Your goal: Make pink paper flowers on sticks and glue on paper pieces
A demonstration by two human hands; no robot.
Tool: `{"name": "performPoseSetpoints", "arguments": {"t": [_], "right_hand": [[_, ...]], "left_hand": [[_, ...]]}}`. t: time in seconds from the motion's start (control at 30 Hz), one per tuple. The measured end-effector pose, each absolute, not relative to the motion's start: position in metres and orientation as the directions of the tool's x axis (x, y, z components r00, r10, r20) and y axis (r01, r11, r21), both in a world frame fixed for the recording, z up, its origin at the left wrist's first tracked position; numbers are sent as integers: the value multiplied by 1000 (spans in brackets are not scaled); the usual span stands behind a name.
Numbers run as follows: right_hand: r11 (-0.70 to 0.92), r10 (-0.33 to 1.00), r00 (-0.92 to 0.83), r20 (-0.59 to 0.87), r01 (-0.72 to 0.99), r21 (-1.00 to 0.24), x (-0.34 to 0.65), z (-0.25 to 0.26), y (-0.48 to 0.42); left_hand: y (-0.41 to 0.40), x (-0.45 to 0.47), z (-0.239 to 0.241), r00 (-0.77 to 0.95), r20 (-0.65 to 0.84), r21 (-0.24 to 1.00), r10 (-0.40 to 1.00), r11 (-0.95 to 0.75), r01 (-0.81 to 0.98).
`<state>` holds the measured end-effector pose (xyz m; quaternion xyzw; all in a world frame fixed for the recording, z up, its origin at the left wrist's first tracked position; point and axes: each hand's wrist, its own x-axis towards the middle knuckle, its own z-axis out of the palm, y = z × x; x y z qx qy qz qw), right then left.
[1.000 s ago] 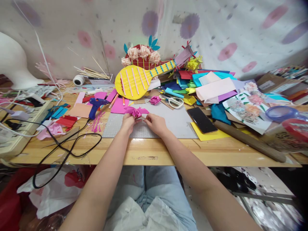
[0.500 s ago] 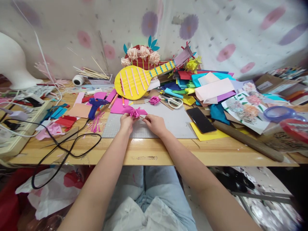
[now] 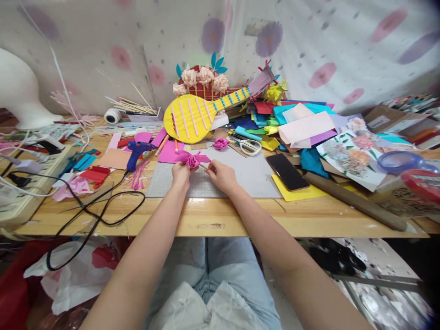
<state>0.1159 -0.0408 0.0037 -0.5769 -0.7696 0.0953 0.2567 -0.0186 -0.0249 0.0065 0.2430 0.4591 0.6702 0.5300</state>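
My left hand (image 3: 181, 176) is closed around the base of a magenta paper flower (image 3: 193, 159), with a strip of the same paper sticking out to either side. Just right of it, my right hand (image 3: 222, 176) pinches a thin wooden stick (image 3: 204, 167) that reaches to the flower. Both hands are over the grey cutting mat (image 3: 247, 183). A second magenta paper flower (image 3: 221, 144) lies behind them on the mat, beside white-handled scissors (image 3: 250, 146). Magenta paper (image 3: 168, 152) lies at the mat's back left.
A blue glue gun (image 3: 135, 155) with a looping black cord stands left of the mat. Behind is a yellow paper lute (image 3: 189, 118). A phone (image 3: 288, 171) on yellow paper, a long wooden rod (image 3: 354, 201) and piled coloured paper (image 3: 305, 128) lie to the right.
Both hands stay in nearly the same place. The magenta flower and the stick have shifted only very slightly between the fingers.
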Motion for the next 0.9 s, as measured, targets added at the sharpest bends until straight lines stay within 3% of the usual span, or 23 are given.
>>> {"name": "performPoseSetpoints", "arguments": {"t": [0.43,0.77,0.9], "right_hand": [[257,959,-165,231,849,-461,115,6,-41],[230,967,-149,207,861,-454,114,7,-42],[214,969,-130,209,864,-457,116,7,-40]], "left_hand": [[-22,-16,6,-249,-184,836,951,18,-549],[-21,-16,5,-289,-194,850,937,14,-526],[-25,-16,9,-213,-179,835,961,34,-549]]}}
